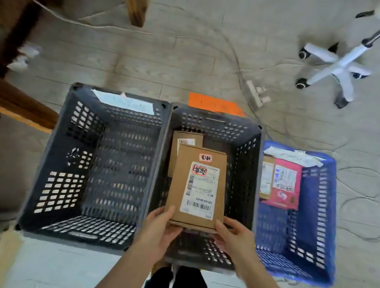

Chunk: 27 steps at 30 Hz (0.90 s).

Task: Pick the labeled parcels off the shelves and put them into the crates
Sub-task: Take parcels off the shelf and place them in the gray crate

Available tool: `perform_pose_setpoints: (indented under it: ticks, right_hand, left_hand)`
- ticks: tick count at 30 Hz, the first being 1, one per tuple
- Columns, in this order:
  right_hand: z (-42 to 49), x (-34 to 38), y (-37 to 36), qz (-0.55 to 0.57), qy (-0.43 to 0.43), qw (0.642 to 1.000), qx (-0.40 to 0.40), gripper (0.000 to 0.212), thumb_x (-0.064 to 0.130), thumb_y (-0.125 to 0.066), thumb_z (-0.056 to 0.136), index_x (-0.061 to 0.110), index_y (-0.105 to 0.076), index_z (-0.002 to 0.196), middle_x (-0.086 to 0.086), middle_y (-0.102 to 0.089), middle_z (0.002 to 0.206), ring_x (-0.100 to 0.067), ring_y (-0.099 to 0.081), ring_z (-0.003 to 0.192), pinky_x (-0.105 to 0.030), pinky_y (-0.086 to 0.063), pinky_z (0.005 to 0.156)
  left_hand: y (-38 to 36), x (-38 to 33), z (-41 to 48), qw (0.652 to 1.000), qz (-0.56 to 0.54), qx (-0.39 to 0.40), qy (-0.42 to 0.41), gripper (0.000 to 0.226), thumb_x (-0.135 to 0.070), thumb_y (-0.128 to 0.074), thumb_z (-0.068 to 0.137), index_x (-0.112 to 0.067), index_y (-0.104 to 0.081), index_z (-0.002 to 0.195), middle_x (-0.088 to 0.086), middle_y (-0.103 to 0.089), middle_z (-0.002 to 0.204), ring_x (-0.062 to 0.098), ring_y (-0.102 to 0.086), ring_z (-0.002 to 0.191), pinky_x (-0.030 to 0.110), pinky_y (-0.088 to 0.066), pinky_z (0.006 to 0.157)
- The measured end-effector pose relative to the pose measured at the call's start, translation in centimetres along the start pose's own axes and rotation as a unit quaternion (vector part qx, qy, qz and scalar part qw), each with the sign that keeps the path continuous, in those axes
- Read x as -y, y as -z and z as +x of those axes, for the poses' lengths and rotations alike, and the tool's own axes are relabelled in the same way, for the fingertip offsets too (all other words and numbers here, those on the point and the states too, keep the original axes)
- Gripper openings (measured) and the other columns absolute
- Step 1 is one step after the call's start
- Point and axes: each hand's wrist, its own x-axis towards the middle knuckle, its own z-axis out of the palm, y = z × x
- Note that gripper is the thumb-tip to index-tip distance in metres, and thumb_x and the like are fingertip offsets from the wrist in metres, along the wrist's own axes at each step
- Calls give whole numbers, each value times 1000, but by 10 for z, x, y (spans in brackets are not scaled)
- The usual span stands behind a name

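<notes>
Btwn both grips [196,228]: labeled parcel [197,186], near edge.

Both forearms are bare from the bottom edge up to the wrists, with no sleeves, watch or rings showing. The left hand [161,226] and right hand [233,235] are ungloved. Black trousers [177,286] cover the legs.

I see three crates in row on floor: left crate [94,164], middle crate [242,172] with parcel [185,141] inside, right crate [317,214] holding parcels [284,187]; chair base [333,67] behind.
</notes>
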Motion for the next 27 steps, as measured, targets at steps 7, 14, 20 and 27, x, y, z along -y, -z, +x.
perform_pose_setpoints:
  ticks: [7, 14, 20, 27]
  right_hand:
    - [214, -41, -47, -41, 54, 997, -22, 28, 10, -56, 91, 6, -60, 119, -6, -67, 95, -21, -61, 83, -37, -52, 87]
    - [305, -58, -85, -77, 90, 991, -66, 32, 16, -51, 94, 10, -58, 124, -7, -63, 120, -19, -57, 106, -29, -43, 95]
    - [319, -57, -99, -73, 67, 995, -32, 37, 17, -42, 98, 16, -47, 135, -3, -52, 135, -11, -47, 114, -23, -34, 96]
    - [255, -23, -75, -123, 53, 990, -39, 40, 19, -37, 100, 16, -40, 140, -3, -45, 142, -20, -44, 127, -32, -37, 105]
  left_hand:
    - [-17, 11, 214, 991, -114, -74, 1, 36, -14, -50, 95, -2, -49, 129, 18, -63, 107, 28, -60, 100, 39, -47, 95]
    - [-43, -7, 299, 983, -78, -163, -25, 27, -1, -43, 93, -8, -51, 118, 11, -56, 115, 27, -53, 116, 36, -44, 95]
    - [-47, -15, 310, 983, -35, -176, -35, 32, -1, -38, 95, -5, -49, 125, 13, -56, 121, 25, -57, 98, 36, -45, 89]
    - [-41, -14, 226, 995, -30, -91, 12, 24, -16, -44, 97, -8, -54, 118, 6, -54, 107, 20, -53, 95, 29, -44, 89]
